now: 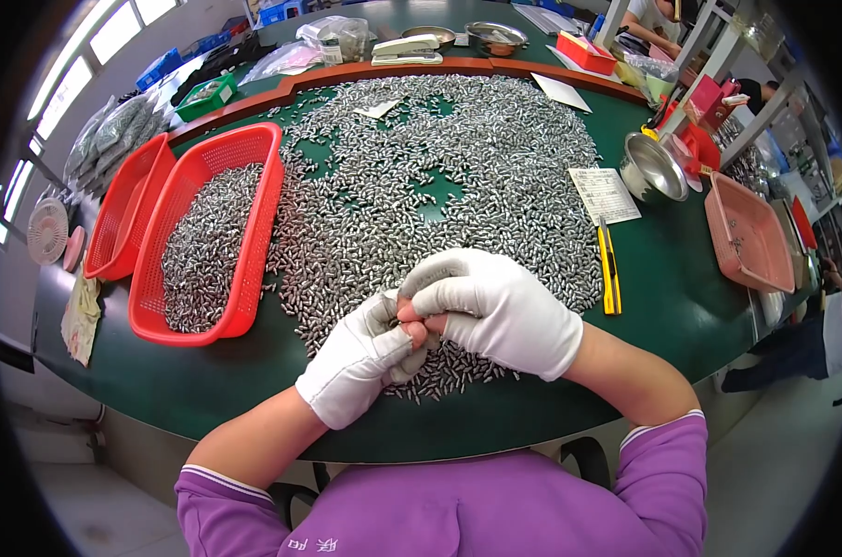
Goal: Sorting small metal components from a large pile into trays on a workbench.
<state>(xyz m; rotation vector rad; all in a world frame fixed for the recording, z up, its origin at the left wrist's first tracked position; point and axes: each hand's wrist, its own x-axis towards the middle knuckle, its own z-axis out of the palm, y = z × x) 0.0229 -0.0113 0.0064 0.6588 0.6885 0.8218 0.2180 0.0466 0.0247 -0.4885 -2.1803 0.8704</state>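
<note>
Both my hands wear white gloves with bare fingertips and meet over the near part of a wide spread of small silvery metal pieces. My left hand is closed, thumb and fingertips pinched together. My right hand is closed too, its fingertips pressed against those of the left. Whatever lies between the fingertips is hidden or too small to name. To the left stands a red perforated basket, partly filled with the same kind of metal pieces.
A second red basket stands farther left. On the right lie a yellow utility knife, a printed paper slip, a steel bowl and a pink basket. A wooden ledge borders the green table's far side.
</note>
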